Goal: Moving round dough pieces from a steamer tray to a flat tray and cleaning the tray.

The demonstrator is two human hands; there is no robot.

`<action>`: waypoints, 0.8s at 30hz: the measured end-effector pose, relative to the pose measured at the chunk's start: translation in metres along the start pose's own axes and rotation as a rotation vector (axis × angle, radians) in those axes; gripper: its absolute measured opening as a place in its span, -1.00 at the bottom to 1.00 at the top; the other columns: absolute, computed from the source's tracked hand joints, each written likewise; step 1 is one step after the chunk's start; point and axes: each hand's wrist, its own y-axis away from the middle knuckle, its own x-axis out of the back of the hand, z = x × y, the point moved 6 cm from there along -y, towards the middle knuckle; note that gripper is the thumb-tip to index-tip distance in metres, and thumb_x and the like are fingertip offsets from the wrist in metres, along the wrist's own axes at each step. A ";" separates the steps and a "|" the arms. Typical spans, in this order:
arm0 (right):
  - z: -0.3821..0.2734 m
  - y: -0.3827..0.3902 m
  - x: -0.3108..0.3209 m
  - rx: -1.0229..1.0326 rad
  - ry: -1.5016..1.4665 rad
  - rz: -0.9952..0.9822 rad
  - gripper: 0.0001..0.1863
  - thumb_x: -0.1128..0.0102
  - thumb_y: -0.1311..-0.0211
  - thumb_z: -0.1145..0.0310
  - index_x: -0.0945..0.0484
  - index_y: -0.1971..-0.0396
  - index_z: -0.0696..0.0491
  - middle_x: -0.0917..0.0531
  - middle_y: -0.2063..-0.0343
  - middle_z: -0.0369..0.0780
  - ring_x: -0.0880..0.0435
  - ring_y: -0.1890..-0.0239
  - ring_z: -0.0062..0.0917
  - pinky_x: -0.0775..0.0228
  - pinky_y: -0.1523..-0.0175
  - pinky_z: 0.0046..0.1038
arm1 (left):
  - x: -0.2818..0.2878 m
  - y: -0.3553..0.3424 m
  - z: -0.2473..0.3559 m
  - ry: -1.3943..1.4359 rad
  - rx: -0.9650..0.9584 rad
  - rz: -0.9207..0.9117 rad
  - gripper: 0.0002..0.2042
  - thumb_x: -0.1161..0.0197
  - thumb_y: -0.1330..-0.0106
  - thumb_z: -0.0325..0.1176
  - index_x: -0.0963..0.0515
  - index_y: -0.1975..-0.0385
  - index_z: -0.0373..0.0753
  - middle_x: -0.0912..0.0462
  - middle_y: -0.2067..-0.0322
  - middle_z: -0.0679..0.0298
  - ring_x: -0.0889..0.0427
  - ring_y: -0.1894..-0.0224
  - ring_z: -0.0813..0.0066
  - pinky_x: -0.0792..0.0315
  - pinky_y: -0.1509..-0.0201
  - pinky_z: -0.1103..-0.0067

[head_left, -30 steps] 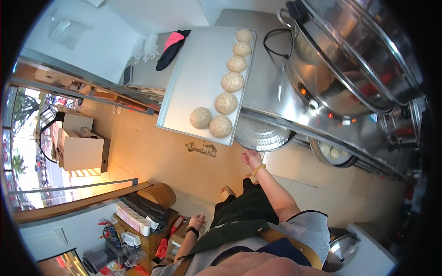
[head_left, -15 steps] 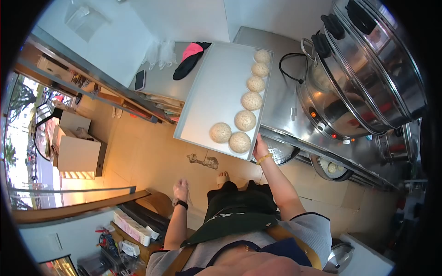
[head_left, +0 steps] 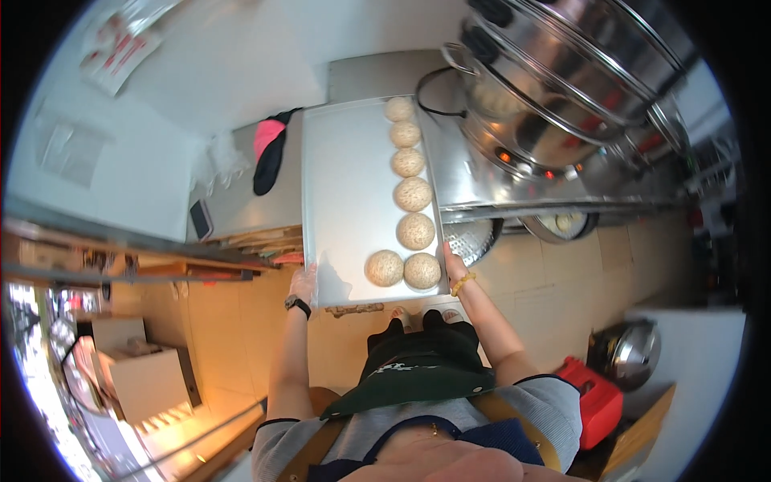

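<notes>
Gripping a pale tray (head_left: pixel 345 185) at both sides

The person's left hand (head_left: pixel 303 283) closes on the tray's left edge near the close corner, and the right hand (head_left: pixel 454 263) grasps the opposite edge a little farther up. The tray spans the space between them, its far part over the steel counter (head_left: pixel 454 181) and its near end jutting out toward the dark apron (head_left: pixel 430 365). A grip on each side probably keeps that overhanging end level. Seven speckled dough rounds (head_left: pixel 414 194) sit on it: six line the right side and one lies just left of the nearest — a lopsided load that likely puts more weight on the right hand. The bare left side perhaps leaves room for more.

Most of the fingers are tucked beneath the tray or behind its edge, so their exact hold cannot be made out. Whether the far end rests on the counter or hangs above it is also unclear. The tray and right hand partly cover a perforated pan (head_left: pixel 470 241), and the tall steamer (head_left: pixel 554 88) is cut off at the top.
</notes>
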 end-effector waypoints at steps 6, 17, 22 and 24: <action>0.022 0.023 0.002 0.141 0.280 0.069 0.02 0.39 -0.23 -0.40 -0.39 -0.04 0.44 -0.46 -0.04 0.23 -0.44 -0.15 -0.06 -0.22 -0.24 -0.27 | -0.019 -0.002 -0.007 0.002 -0.198 0.016 -0.44 0.04 -0.33 0.11 -0.52 0.13 -0.38 -0.58 0.12 -0.14 -0.55 0.03 0.02 -0.41 0.01 0.27; 0.040 0.118 0.034 0.293 0.216 0.126 -0.15 0.30 -0.29 -0.28 -0.58 0.35 0.35 -0.61 0.33 0.17 -0.62 0.20 -0.03 -0.38 0.02 -0.17 | -0.088 0.057 0.001 -0.226 -0.320 0.075 -0.37 0.10 -0.35 0.15 -0.55 0.19 -0.45 -0.63 0.29 -0.16 -0.58 0.22 -0.09 -0.44 0.17 0.21; 0.101 0.172 0.103 0.322 0.146 0.142 -0.19 0.31 -0.33 -0.24 -0.59 0.42 0.31 -0.62 0.40 0.12 -0.62 0.25 -0.06 -0.37 0.05 -0.18 | -0.140 0.117 0.011 -0.312 -0.402 0.072 -0.37 0.10 -0.36 0.13 -0.55 0.21 -0.47 -0.62 0.31 -0.18 -0.57 0.24 -0.10 -0.43 0.17 0.22; 0.120 0.186 0.136 0.296 0.111 0.199 -0.20 0.31 -0.34 -0.23 -0.59 0.41 0.31 -0.62 0.39 0.12 -0.62 0.25 -0.07 -0.37 0.04 -0.20 | -0.161 0.138 0.017 -0.336 -0.450 0.055 -0.38 0.10 -0.36 0.13 -0.55 0.22 -0.47 -0.62 0.31 -0.18 -0.57 0.24 -0.11 -0.42 0.17 0.22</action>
